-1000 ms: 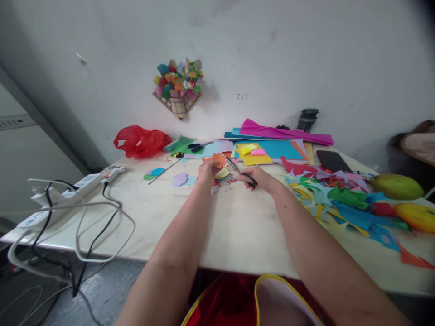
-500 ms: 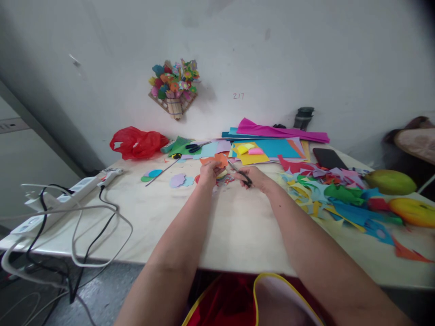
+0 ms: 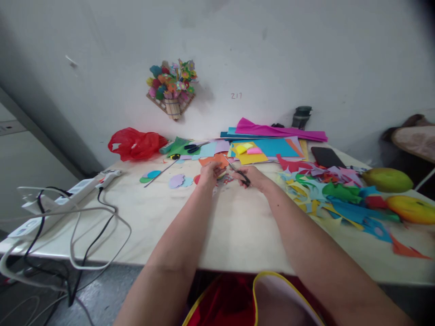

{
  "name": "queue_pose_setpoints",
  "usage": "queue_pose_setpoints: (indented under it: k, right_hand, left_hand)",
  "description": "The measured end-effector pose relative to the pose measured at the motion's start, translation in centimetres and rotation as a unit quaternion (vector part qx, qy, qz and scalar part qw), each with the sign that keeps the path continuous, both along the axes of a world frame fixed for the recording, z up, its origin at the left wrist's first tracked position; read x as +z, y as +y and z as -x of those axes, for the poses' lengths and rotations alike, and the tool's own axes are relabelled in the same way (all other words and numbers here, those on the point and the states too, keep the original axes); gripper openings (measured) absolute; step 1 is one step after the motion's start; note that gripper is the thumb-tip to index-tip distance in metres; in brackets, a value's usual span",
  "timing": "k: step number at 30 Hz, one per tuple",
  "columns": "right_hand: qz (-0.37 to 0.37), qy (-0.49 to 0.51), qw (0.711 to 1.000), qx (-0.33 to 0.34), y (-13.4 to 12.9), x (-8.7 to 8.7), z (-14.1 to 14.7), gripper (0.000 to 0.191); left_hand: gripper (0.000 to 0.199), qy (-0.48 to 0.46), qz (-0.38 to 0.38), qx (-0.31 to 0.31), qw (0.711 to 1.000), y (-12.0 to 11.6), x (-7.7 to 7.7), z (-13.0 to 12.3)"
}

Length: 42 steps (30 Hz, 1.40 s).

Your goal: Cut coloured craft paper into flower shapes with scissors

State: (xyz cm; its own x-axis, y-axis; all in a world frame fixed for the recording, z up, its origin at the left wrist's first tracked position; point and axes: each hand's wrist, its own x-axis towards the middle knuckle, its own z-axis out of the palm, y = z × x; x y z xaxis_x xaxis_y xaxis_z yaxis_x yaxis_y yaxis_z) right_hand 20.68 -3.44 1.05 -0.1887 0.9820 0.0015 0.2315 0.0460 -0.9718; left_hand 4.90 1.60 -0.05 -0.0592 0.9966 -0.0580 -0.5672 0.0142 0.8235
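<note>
My left hand point(image 3: 210, 173) pinches a piece of orange paper point(image 3: 214, 160) above the table. Closed round the black handles of a pair of scissors point(image 3: 242, 176) is my right hand point(image 3: 252, 175). The scissor blades point up and left, with their tips at the right edge of the orange paper. Whether the blades are cutting into it I cannot tell. Under and beside my left hand lie small cut paper pieces, partly hidden. Left of it are a lilac scalloped paper shape point(image 3: 176, 181) and blue and green paper rounds point(image 3: 151, 175).
Coloured paper sheets point(image 3: 272, 148) and a second pair of scissors point(image 3: 192, 148) lie at the back. Paper scraps point(image 3: 350, 194), a phone point(image 3: 327, 157) and mango-like fruit point(image 3: 411, 209) are on the right. A red plastic bag point(image 3: 136, 144) and a power strip point(image 3: 73, 192) with cables are left.
The view has shifted very slightly. Both hands, the orange paper and the scissors keep nearly the same places.
</note>
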Motion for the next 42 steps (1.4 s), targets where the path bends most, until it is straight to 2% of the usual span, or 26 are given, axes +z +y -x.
queue_pose_setpoints:
  k: [11,26,42]
  right_hand:
    - [0.004,0.006,1.0,-0.011,-0.21,0.36,0.16,0.026]
    - [-0.01,0.012,1.0,-0.009,0.23,0.03,0.08,0.023]
    - [-0.017,0.027,0.999,-0.013,0.56,-0.24,0.18,0.02]
  left_hand:
    - [0.022,-0.016,0.008,-0.005,1.0,-0.16,0.16,-0.18]
    - [0.014,-0.023,0.01,0.003,1.0,0.04,0.08,-0.16]
    - [0.019,-0.031,-0.002,-0.002,1.0,-0.18,0.32,0.02]
